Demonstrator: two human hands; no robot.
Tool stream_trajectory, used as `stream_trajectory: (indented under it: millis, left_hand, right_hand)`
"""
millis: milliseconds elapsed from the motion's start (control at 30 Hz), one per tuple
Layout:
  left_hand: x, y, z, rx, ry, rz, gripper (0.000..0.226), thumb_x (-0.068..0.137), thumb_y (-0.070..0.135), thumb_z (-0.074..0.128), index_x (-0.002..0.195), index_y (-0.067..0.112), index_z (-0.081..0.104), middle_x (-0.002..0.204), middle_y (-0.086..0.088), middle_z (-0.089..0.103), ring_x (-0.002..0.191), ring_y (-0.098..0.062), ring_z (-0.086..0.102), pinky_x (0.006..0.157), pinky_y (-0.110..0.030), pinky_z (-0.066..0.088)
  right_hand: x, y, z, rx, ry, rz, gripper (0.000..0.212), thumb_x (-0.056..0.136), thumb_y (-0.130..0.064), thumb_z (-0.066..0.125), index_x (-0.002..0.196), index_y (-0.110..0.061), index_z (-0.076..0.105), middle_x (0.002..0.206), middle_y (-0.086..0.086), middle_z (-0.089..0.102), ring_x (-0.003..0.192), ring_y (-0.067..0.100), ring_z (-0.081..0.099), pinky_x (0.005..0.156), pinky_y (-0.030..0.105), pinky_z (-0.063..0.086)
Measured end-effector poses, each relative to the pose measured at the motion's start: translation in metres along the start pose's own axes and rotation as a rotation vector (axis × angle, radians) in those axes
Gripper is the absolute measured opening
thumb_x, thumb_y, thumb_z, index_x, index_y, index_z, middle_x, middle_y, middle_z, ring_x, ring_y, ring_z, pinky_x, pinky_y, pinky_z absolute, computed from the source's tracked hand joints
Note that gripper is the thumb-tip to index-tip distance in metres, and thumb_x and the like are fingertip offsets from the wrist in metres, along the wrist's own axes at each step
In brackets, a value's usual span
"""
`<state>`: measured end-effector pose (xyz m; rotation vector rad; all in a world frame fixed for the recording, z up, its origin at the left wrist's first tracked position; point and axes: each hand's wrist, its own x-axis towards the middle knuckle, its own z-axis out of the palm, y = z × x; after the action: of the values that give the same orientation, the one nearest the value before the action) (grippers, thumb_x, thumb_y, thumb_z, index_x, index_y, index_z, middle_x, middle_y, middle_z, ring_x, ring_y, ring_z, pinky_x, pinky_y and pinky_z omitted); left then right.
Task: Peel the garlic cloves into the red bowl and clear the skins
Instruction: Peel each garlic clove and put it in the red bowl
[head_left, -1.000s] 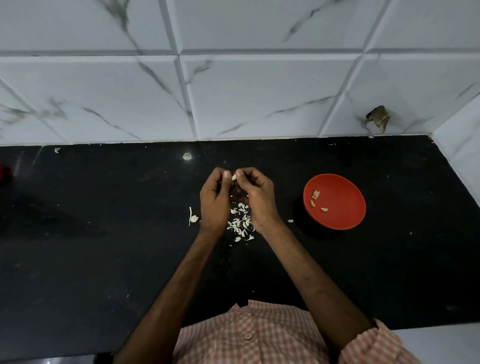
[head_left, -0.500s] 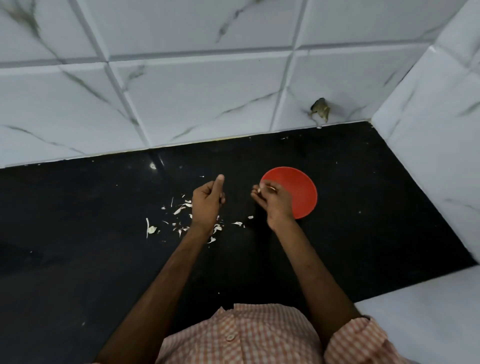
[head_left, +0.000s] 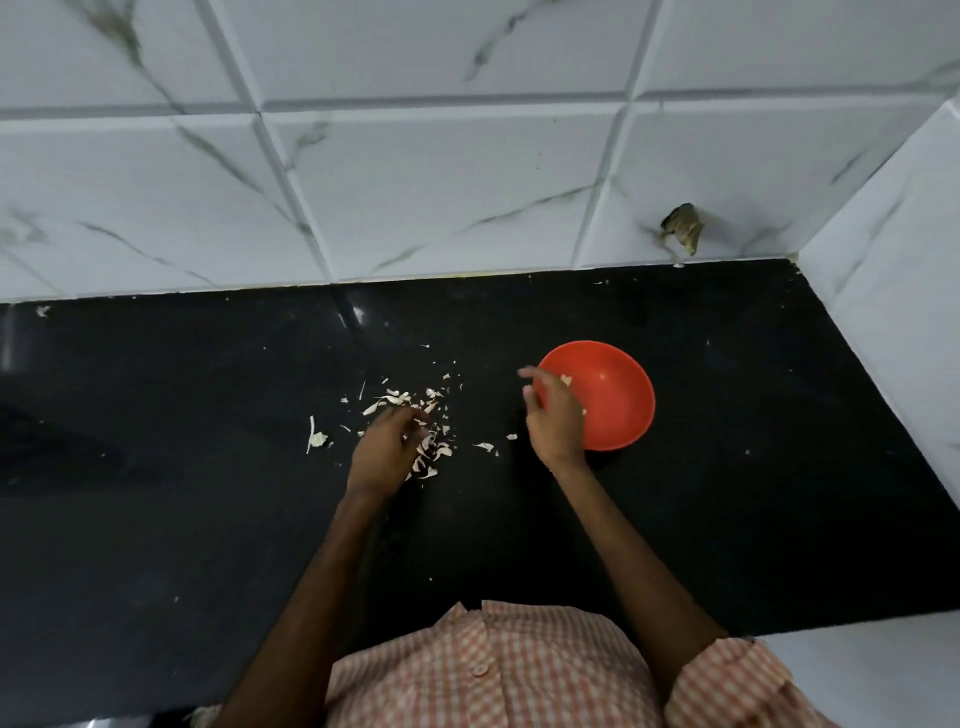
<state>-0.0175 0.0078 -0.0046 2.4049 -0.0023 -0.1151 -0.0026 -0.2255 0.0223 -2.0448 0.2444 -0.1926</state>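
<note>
The red bowl sits on the black counter, right of centre, with a pale garlic clove showing inside near its left rim. My right hand hovers over the bowl's left edge, fingers spread and blurred, holding nothing that I can see. A scatter of white garlic skins lies left of the bowl. My left hand is low on that pile with its fingers bent down into the skins. Whether they grip anything is hidden.
The black counter ends at a white marble-tiled wall behind and a white side wall on the right. A larger skin piece lies left of the pile. A small brown object clings to the back wall.
My hands parted. The right hand carried the clove to the bowl and its fingers have spread over the rim. My left hand dropped onto the skin pile. The camera shifted.
</note>
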Motion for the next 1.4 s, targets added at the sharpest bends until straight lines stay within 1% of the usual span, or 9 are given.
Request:
stream_trajectory:
  millis: [67,200,333,433,700,967,1167,1267,1400]
  left_hand:
    - [-0.009,-0.005,0.005,0.107,-0.137,-0.034,0.036,0.091,0.029,0.07,0.126,0.02,0.063,0.119,0.0,0.058,0.108,-0.02,0.058,0.086,-0.035,0.049]
    - [-0.024,-0.01,0.018,0.186,-0.172,-0.021,0.037,0.092,0.028,0.069,0.128,0.023,0.062,0.122,-0.001,0.053,0.107,-0.021,0.058,0.084,-0.036,0.052]
    - [-0.027,-0.014,0.02,0.136,-0.085,-0.01,0.016,0.092,0.017,0.067,0.108,0.012,0.066,0.107,-0.005,0.057,0.094,-0.027,0.062,0.077,-0.04,0.052]
    - [-0.029,-0.017,0.02,0.095,-0.064,-0.033,0.014,0.09,0.012,0.068,0.103,0.008,0.065,0.106,-0.006,0.059,0.094,-0.027,0.061,0.08,-0.038,0.05]
    - [-0.043,-0.034,0.012,0.088,-0.002,-0.037,0.012,0.092,0.025,0.069,0.102,0.018,0.066,0.102,0.006,0.058,0.09,-0.013,0.057,0.069,-0.031,0.047]
    - [-0.03,-0.023,0.005,0.124,0.032,0.004,0.02,0.102,0.022,0.05,0.12,0.02,0.059,0.118,0.002,0.06,0.105,-0.019,0.059,0.08,-0.04,0.052]
    - [-0.015,-0.002,-0.016,-0.279,-0.007,0.005,0.012,0.098,0.027,0.063,0.098,0.016,0.069,0.081,0.011,0.068,0.073,-0.005,0.062,0.07,-0.029,0.049]
    - [-0.006,0.01,-0.041,-0.385,0.089,0.047,0.009,0.095,0.016,0.066,0.087,0.014,0.069,0.072,0.009,0.067,0.065,-0.001,0.06,0.063,-0.02,0.045]
    - [0.013,0.033,-0.087,-0.439,0.13,0.169,0.018,0.099,0.014,0.06,0.082,0.016,0.063,0.069,0.006,0.065,0.063,0.001,0.057,0.063,-0.016,0.044]
  right_hand:
    - [-0.007,0.0,0.019,-0.127,-0.142,-0.203,0.026,0.096,-0.002,0.058,0.116,-0.011,0.071,0.118,0.004,0.069,0.112,0.016,0.061,0.106,0.035,0.042]
    - [-0.018,0.007,0.049,-0.513,-0.302,-0.438,0.029,0.092,-0.004,0.064,0.119,-0.013,0.069,0.123,0.002,0.066,0.122,0.018,0.057,0.125,0.053,0.011]
    - [-0.026,0.012,0.063,-0.504,-0.487,-0.475,0.026,0.093,-0.005,0.063,0.118,-0.008,0.069,0.111,0.009,0.066,0.107,0.028,0.058,0.109,0.047,0.043]
    - [-0.035,0.016,0.07,-0.556,-0.593,-0.476,0.026,0.095,-0.013,0.063,0.121,-0.009,0.066,0.117,0.009,0.058,0.109,0.028,0.054,0.096,0.043,0.048]
    - [-0.032,0.018,0.071,-0.346,-0.445,-0.279,0.01,0.091,-0.004,0.068,0.093,-0.012,0.063,0.095,0.0,0.064,0.092,0.016,0.059,0.08,0.029,0.046]
    - [-0.039,-0.004,0.07,-0.146,-0.309,-0.151,0.024,0.088,0.005,0.067,0.102,-0.011,0.078,0.097,0.001,0.071,0.088,0.008,0.066,0.079,0.005,0.044]
    - [-0.045,-0.041,0.077,-0.026,-0.219,-0.161,0.018,0.087,0.003,0.07,0.101,-0.01,0.072,0.092,-0.003,0.073,0.087,0.003,0.068,0.078,0.019,0.055]
    - [-0.041,-0.07,0.077,0.064,-0.146,-0.19,0.015,0.086,-0.001,0.073,0.095,-0.013,0.072,0.088,-0.007,0.073,0.086,0.004,0.069,0.077,0.017,0.055]
    - [-0.023,-0.116,0.077,0.321,-0.131,-0.083,0.011,0.09,0.0,0.07,0.092,-0.009,0.074,0.086,0.002,0.075,0.082,0.015,0.074,0.076,0.031,0.062]
